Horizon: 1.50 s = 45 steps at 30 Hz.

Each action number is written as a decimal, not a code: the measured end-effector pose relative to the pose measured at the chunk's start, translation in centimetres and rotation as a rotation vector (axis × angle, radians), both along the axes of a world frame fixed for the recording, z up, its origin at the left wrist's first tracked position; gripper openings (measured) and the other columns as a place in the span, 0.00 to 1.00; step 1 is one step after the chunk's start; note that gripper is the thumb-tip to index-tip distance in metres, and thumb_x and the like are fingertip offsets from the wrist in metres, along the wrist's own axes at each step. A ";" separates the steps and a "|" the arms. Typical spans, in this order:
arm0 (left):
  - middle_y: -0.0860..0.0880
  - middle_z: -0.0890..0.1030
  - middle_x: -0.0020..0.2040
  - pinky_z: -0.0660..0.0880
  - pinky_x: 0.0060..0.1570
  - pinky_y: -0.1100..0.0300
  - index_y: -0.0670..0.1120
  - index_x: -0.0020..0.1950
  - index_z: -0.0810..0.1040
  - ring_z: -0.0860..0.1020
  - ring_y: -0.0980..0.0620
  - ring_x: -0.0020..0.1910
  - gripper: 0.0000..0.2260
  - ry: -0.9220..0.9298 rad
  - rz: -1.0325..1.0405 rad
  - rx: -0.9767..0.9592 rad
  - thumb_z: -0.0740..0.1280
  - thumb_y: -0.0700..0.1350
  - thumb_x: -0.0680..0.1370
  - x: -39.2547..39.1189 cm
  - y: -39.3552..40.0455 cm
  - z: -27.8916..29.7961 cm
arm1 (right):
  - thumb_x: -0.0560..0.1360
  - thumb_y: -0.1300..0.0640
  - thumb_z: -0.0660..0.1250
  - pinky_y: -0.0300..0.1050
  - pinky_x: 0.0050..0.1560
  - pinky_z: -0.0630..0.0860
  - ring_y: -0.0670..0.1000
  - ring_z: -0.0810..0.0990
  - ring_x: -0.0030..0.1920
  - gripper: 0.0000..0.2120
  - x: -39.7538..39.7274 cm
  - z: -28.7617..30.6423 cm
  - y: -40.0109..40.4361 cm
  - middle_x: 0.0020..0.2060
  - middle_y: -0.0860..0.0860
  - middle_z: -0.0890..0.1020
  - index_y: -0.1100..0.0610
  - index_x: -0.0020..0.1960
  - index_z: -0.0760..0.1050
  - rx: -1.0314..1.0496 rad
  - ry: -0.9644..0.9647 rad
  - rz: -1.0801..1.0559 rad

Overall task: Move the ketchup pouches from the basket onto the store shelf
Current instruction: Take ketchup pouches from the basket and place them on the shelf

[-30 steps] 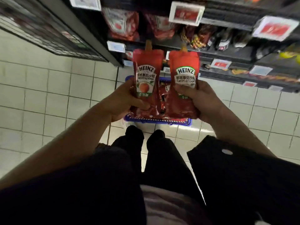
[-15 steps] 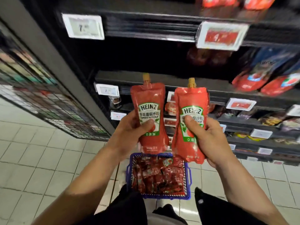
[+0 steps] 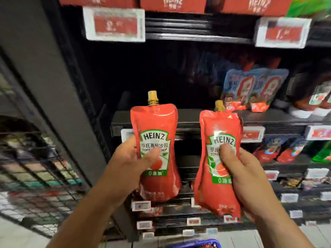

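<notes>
I hold two red Heinz ketchup pouches upright in front of the black store shelf (image 3: 188,115). My left hand (image 3: 129,163) grips the left pouch (image 3: 155,126) with the thumb across its label. My right hand (image 3: 245,176) grips the right pouch (image 3: 217,122), also with the thumb on its label. Both gold caps point up, level with the shelf's front edge. The shelf bay behind the pouches is dark, and I see no goods in it. Only the rim of the blue basket (image 3: 198,243) shows at the bottom edge.
Blue-and-red sauce pouches (image 3: 254,86) stand on the same shelf to the right. Red Heinz boxes (image 3: 172,2) fill the shelf above, with price tags (image 3: 114,24) on the rails. A grey upright post (image 3: 41,72) and a wire rack (image 3: 32,176) stand to the left.
Both hands have lifted the pouches up from the basket to shelf height, and my view has tilted upward. The basket has dropped almost out of view.
</notes>
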State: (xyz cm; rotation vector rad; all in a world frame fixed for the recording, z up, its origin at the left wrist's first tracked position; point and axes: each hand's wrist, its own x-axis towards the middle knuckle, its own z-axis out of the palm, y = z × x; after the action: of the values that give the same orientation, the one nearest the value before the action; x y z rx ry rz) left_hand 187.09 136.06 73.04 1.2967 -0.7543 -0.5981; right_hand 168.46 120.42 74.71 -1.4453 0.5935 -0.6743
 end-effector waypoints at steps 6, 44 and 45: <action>0.47 0.86 0.51 0.82 0.42 0.59 0.53 0.54 0.82 0.86 0.48 0.49 0.09 -0.105 0.009 -0.055 0.73 0.50 0.75 4.5 -1.6 6.9 | 0.71 0.34 0.71 0.43 0.33 0.80 0.53 0.86 0.36 0.20 3.1 3.9 0.3 0.38 0.56 0.87 0.51 0.44 0.83 -0.012 -0.059 0.037; 0.55 0.80 0.58 0.76 0.62 0.50 0.54 0.69 0.68 0.78 0.51 0.58 0.24 -0.513 0.415 0.297 0.72 0.45 0.76 14.3 -9.2 4.9 | 0.79 0.44 0.67 0.49 0.52 0.82 0.51 0.84 0.52 0.18 21.7 3.5 -11.4 0.53 0.50 0.85 0.52 0.65 0.74 -0.298 -0.090 -0.063; 0.54 0.79 0.59 0.75 0.60 0.53 0.54 0.70 0.67 0.78 0.51 0.58 0.24 -0.513 0.424 0.310 0.72 0.45 0.77 14.3 -9.5 4.8 | 0.79 0.44 0.67 0.50 0.54 0.82 0.51 0.84 0.53 0.17 21.9 3.5 -11.5 0.53 0.49 0.84 0.51 0.64 0.74 -0.311 -0.090 -0.067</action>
State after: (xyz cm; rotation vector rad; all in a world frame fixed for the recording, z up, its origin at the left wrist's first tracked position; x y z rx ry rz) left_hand 201.35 126.60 77.85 1.8716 -0.7822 -0.0286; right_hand 190.39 108.97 78.19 -1.6777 0.4825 -0.9100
